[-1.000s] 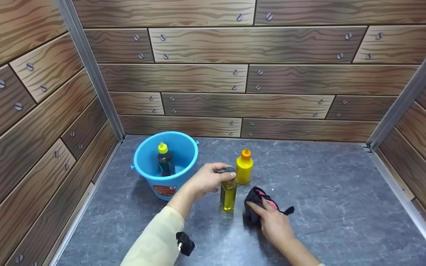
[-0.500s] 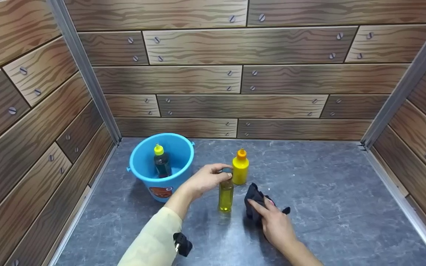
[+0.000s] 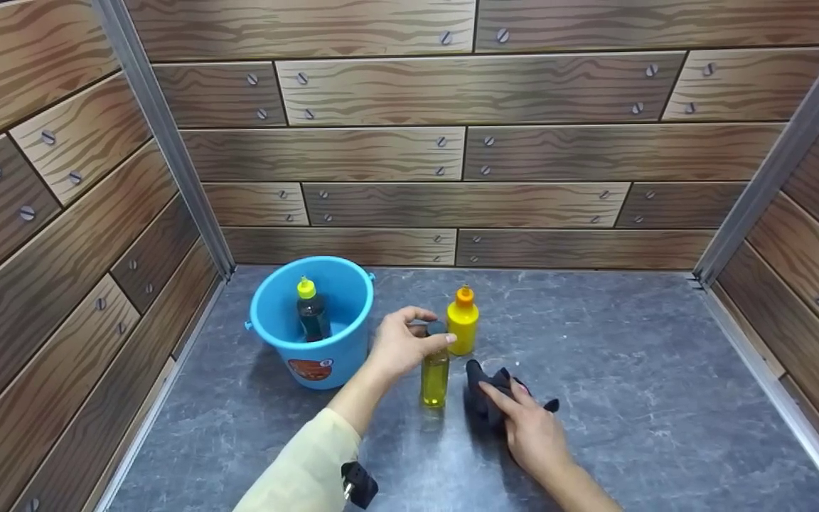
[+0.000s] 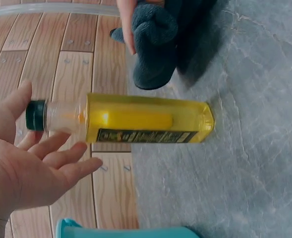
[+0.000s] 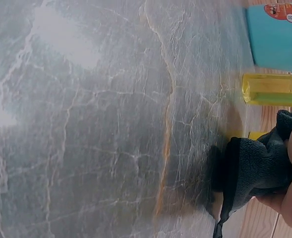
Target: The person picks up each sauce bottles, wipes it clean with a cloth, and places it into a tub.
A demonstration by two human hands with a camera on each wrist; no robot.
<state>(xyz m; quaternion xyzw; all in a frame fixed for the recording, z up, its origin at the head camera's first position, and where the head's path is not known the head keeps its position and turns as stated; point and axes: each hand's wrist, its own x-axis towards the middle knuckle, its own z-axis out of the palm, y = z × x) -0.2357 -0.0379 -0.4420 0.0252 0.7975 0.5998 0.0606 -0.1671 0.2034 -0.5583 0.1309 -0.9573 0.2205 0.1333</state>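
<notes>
A clear bottle of yellow oil (image 3: 435, 380) with a dark green cap (image 4: 35, 115) stands upright on the floor near the middle. My left hand (image 3: 401, 347) is around its neck and cap, thumb on one side and fingers spread loosely on the other. In the left wrist view these fingers are extended, not wrapped around the glass. To the right, my right hand (image 3: 536, 435) grips a bunched dark grey fleecy cloth (image 3: 482, 405) with a little pink showing. The right wrist view shows this cloth (image 5: 260, 166) with a thin strap hanging off it.
A blue bucket (image 3: 349, 363) stands left of the oil bottle, holding a dark bottle (image 3: 313, 318) with a yellow cap. Just behind the oil bottle is a yellow squeeze bottle (image 3: 462, 327) with an orange top. Wood-patterned walls (image 3: 381, 153) enclose the grey floor (image 3: 630, 370).
My left hand has loosened from the oil bottle's cap, its fingers spreading and drawing back slightly. The cloth's upper end has folded over in my right hand. The bottle stays in place.
</notes>
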